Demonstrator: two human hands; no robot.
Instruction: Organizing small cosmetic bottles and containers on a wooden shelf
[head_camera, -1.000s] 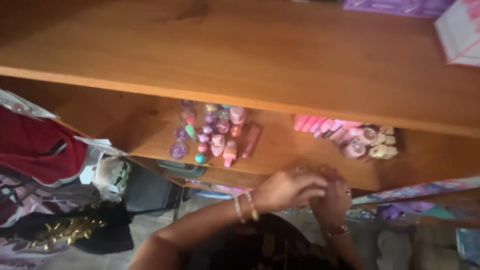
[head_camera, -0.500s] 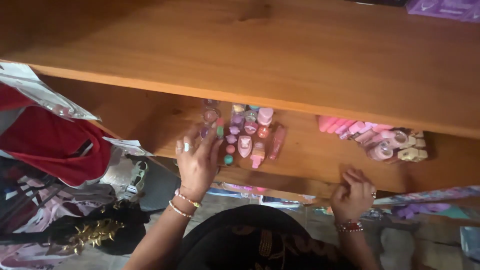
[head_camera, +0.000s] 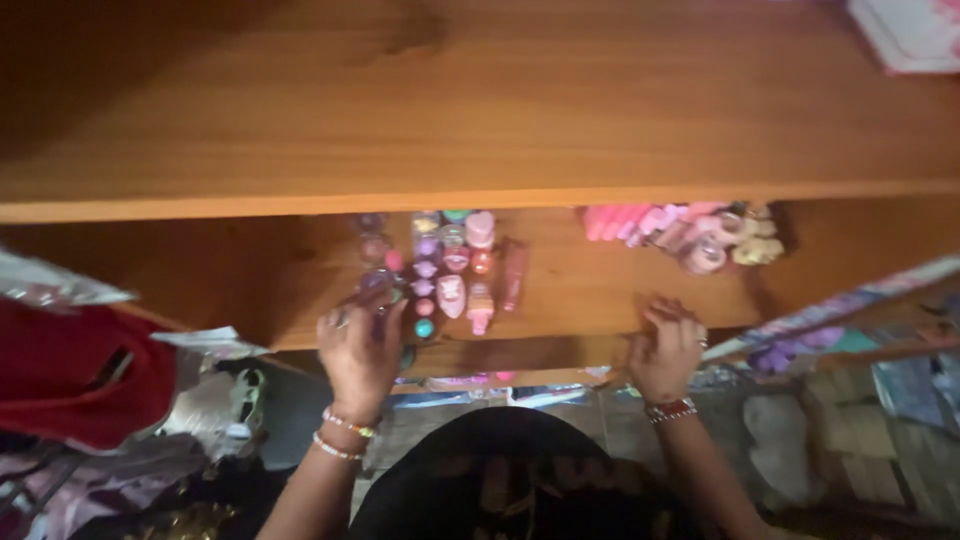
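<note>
**Little toys on the wooden shelf**

Small colourful plastic toys (head_camera: 440, 270) sit in rows on the lower brown wooden shelf (head_camera: 580, 290). They are pink, purple, green and blue, and some are round like tiny jars. The picture is blurry, so the shapes are hard to tell.

The left hand (head_camera: 358, 352) is at the front edge of the shelf, right at the left side of the toy rows. Its fingers (head_camera: 375, 310) are curled over the nearest small toys, touching them. I cannot tell if its grip is closed on one of them. Two bead bracelets go around that wrist.

The right hand (head_camera: 668, 350) is at the shelf edge too, well apart from the left hand. Its fingers are bent in, and its grip looks closed, but I cannot tell if anything is inside. A red bracelet is on that wrist.

A second bunch of pink and cream toys (head_camera: 690, 230) sits farther back on the right side of the shelf. A wide brown wooden board (head_camera: 480, 110) is above the shelf. A red cloth (head_camera: 70, 375) hangs low on the left.
</note>
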